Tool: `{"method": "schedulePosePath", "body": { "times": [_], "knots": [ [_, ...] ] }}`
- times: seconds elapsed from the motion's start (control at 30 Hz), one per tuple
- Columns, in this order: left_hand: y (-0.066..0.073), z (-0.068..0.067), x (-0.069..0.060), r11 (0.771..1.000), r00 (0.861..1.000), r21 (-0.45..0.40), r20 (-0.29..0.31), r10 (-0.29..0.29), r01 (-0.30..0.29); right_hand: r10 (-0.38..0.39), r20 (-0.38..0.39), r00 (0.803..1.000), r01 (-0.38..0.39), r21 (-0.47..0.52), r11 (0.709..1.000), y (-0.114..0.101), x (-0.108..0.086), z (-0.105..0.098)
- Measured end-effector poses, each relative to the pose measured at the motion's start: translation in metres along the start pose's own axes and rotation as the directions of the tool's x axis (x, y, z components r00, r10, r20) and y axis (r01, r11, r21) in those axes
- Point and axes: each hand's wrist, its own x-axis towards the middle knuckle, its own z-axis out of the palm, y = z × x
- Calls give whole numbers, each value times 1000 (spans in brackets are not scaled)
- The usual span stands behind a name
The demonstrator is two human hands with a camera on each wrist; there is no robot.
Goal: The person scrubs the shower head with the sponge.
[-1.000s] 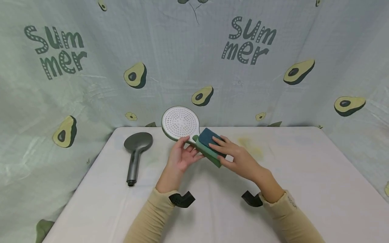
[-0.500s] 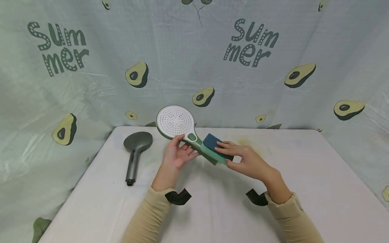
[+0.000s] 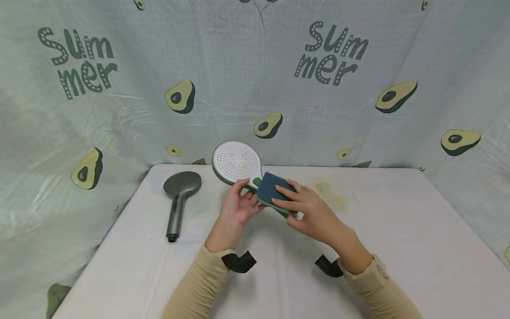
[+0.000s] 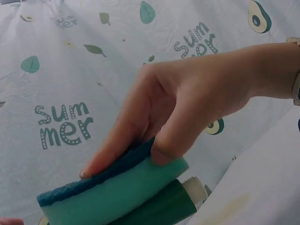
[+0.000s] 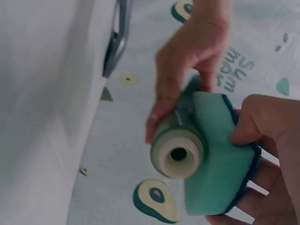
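Observation:
A green shower head with a white round spray face [image 3: 237,161] is held tilted above the table by my left hand [image 3: 236,208], whose fingers and thumb grip the neck of its handle. My right hand [image 3: 312,210] pinches a two-layer sponge [image 3: 272,188], dark blue on top and mint green below. In the left wrist view the sponge's mint side [image 4: 108,199] lies along the green handle [image 4: 164,206]. The handle's hollow threaded end [image 5: 178,153] faces the right wrist camera, beside the sponge. Much of the handle is hidden under the sponge in the head view.
A dark grey shower head [image 3: 178,204] lies on the white table [image 3: 358,266], left of my left hand. Behind the table hangs a pale curtain [image 3: 223,66] with avocado prints. A faint yellow stain [image 3: 330,195] marks the tabletop right of the sponge.
The sponge slid down the handle toward its threaded end, then came back up toward the spray face. The green shower head shifted left and then back right.

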Motion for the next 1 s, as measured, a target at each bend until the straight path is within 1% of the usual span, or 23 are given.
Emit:
{"method": "schedulePosePath", "body": {
  "times": [0.07,0.13,0.27,0.37,0.47,0.6,0.7,0.77,0.83,0.9,0.93,0.97,1.0],
  "knots": [
    [2,-1,0,1000,1000,-2,-1,-9,9,33,13,999,-33,40,999,0,0,-6],
    [2,-2,1,1000,1000,-3,17,-10,10,62,6,998,-63,87,994,1,-1,-8],
    [-2,-2,1,1000,997,20,72,-19,17,114,-26,993,-108,172,979,2,-2,-6],
    [-6,-1,1,999,995,35,94,-25,22,141,-18,990,-134,207,969,4,-2,-4],
    [-7,0,1,999,997,30,69,-15,13,153,24,988,-155,244,957,8,-3,-5],
    [-2,1,1,1000,999,-1,27,19,-19,184,114,976,-213,335,918,16,-6,-17],
    [3,0,2,999,999,-27,16,34,-33,199,178,964,-252,370,894,22,-10,-30],
    [6,0,2,998,999,-49,10,36,-35,190,199,961,-252,356,900,24,-12,-36],
    [6,-1,2,997,999,-69,4,35,-35,171,190,967,-224,306,925,23,-12,-39],
    [6,0,3,995,999,-86,1,42,-42,122,156,980,-154,214,965,18,-11,-37],
    [5,0,3,995,999,-90,-5,46,-46,91,134,987,-111,147,983,15,-9,-33],
    [4,0,3,995,999,-85,-10,51,-52,57,111,992,-65,79,995,12,-7,-29],
    [2,1,3,995,998,-77,-15,56,-56,19,88,996,-20,13,1000,8,-5,-24]
  ]
}}
